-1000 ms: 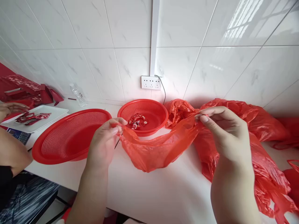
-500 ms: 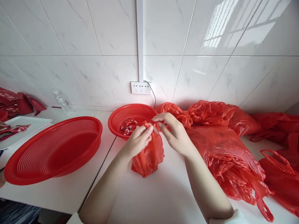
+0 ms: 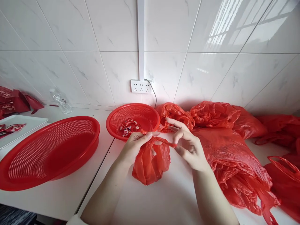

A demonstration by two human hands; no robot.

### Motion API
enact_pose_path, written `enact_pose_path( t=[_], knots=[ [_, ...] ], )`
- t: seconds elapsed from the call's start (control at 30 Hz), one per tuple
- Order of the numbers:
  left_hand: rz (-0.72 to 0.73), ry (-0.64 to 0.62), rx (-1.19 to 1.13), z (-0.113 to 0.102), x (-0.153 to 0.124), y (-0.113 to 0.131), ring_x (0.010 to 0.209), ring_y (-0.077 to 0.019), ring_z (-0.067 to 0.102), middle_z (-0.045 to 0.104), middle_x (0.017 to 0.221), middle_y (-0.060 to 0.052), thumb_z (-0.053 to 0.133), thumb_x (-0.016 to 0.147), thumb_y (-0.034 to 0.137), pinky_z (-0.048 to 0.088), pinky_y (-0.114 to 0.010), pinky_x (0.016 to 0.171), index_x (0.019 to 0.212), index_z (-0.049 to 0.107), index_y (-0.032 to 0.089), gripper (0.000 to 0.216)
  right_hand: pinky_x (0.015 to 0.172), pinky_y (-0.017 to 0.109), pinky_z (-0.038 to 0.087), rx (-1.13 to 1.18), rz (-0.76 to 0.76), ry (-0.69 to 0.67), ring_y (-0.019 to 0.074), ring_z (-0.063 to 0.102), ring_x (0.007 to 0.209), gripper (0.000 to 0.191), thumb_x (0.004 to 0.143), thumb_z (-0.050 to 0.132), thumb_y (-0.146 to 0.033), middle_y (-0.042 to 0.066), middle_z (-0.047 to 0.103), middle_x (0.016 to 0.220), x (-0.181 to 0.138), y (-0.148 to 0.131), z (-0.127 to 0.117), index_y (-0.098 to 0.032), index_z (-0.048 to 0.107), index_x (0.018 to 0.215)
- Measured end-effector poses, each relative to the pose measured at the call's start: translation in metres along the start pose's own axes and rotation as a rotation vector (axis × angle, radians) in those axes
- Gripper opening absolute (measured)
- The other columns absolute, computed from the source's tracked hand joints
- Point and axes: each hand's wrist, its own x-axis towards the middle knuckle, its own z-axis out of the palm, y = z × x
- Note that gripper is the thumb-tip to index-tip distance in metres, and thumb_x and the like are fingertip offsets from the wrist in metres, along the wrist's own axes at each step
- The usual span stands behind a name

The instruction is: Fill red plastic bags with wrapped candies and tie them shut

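small crumpled red plastic bag (image 3: pixel 151 162) hangs from the left hand (image 3: pixel 134 145) pinching its top, handle (image 3: pixel 164 141) stretched sideways to the right hand (image 3: pixel 187 147), also pinching

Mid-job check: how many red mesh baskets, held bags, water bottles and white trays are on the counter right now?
Red mesh baskets: 2
Red bag, pinched by left hand and right hand: 1
Water bottle: 1
White tray: 1
Total: 5, leaving out the piled bags at right, too overlapped to count.
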Motion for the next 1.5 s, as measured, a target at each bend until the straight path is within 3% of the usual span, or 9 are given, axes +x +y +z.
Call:
enact_pose_path(
  t=[0.2,0.43,0.57,0.7,0.9,1.03,1.2,1.37,1.5],
  knots=[
    [0.111,-0.080,0.175,0.003,-0.004,0.002,0.063,-0.0099,0.056,0.060,0.070,0.002,0.070,0.076,0.021,0.045,-0.024,0.063,0.074,0.056,0.018,0.015,0.113,0.047,0.031,0.056,0.052,-0.447,0.0291,0.031,0.142,0.019,0.075,0.063,-0.011,0.005,0.043,0.147,0.002,0.003,-0.001,-0.024,0.061,0.089],
    [0.704,0.257,1.071,-0.001,-0.004,-0.007,0.065,-0.0119,0.055,0.060,0.077,0.001,0.052,0.076,0.005,0.043,-0.024,0.062,0.082,0.057,0.022,0.019,0.097,0.036,0.047,0.249,0.382,-0.257,0.0190,0.054,0.121,0.031,0.098,0.043,-0.037,0.006,0.056,0.133,0.005,0.033,0.019,-0.029,0.049,0.127],
    [0.928,0.371,1.142,-0.006,0.005,-0.016,0.087,-0.0159,0.064,0.065,0.094,-0.003,0.054,0.080,0.006,0.049,-0.026,0.073,0.086,0.061,0.023,0.019,0.092,0.035,0.049,0.291,0.384,-0.244,0.0179,0.060,0.107,0.030,0.095,0.051,-0.036,0.006,0.064,0.117,0.007,0.045,0.026,-0.025,0.053,0.123],
    [0.921,0.290,1.136,-0.009,0.007,-0.016,0.080,-0.0146,0.066,0.070,0.087,-0.001,0.057,0.083,0.009,0.052,-0.026,0.072,0.086,0.064,0.024,0.017,0.085,0.033,0.050,0.207,0.334,-0.152,0.0166,0.061,0.094,0.018,0.089,0.060,-0.038,0.005,0.064,0.102,0.009,0.048,0.026,-0.021,0.060,0.096],
    [0.932,0.282,0.989,-0.016,0.005,-0.013,0.081,-0.0159,0.070,0.074,0.086,-0.001,0.065,0.081,0.010,0.056,-0.028,0.074,0.089,0.066,0.023,0.016,0.103,0.041,0.042,0.297,0.331,-0.193,0.0232,0.052,0.123,0.018,0.084,0.067,-0.037,0.007,0.055,0.134,0.011,0.047,0.019,-0.021,0.061,0.083],
    [0.970,0.193,1.164,-0.028,0.009,-0.010,0.083,-0.0175,0.070,0.075,0.091,-0.001,0.065,0.084,0.017,0.054,-0.031,0.077,0.096,0.071,0.027,0.017,0.105,0.044,0.040,0.371,0.366,-0.193,0.0243,0.057,0.118,0.038,0.087,0.061,-0.045,0.006,0.061,0.129,0.013,0.049,0.015,-0.018,0.053,0.061],
    [0.886,0.214,1.455,-0.052,0.004,0.005,0.061,-0.0160,0.053,0.058,0.057,0.000,0.067,0.083,0.034,0.042,-0.029,0.060,0.063,0.063,0.024,0.022,0.090,0.039,0.047,0.091,0.349,0.003,0.0230,0.061,0.098,0.055,0.092,0.046,-0.056,0.007,0.069,0.096,0.011,0.046,-0.012,-0.019,0.052,0.052],
    [0.770,0.256,1.365,-0.077,-0.008,0.026,0.056,-0.0143,0.038,0.042,0.053,0.001,0.061,0.086,0.033,0.032,-0.028,0.055,0.054,0.047,0.021,0.037,0.057,0.031,0.042,-0.134,0.510,0.472,0.0173,0.052,0.059,0.053,0.091,0.039,-0.064,0.001,0.050,0.057,-0.001,0.053,-0.067,-0.022,0.068,0.075],
    [0.548,0.142,1.259,-0.076,-0.008,0.029,0.056,-0.0129,0.037,0.040,0.057,0.002,0.057,0.087,0.033,0.032,-0.026,0.055,0.056,0.045,0.020,0.036,0.051,0.030,0.033,-0.268,0.523,0.456,0.0139,0.041,0.051,0.050,0.087,0.049,-0.062,0.000,0.045,0.056,-0.011,0.056,-0.089,-0.020,0.063,0.063]
  ],
)
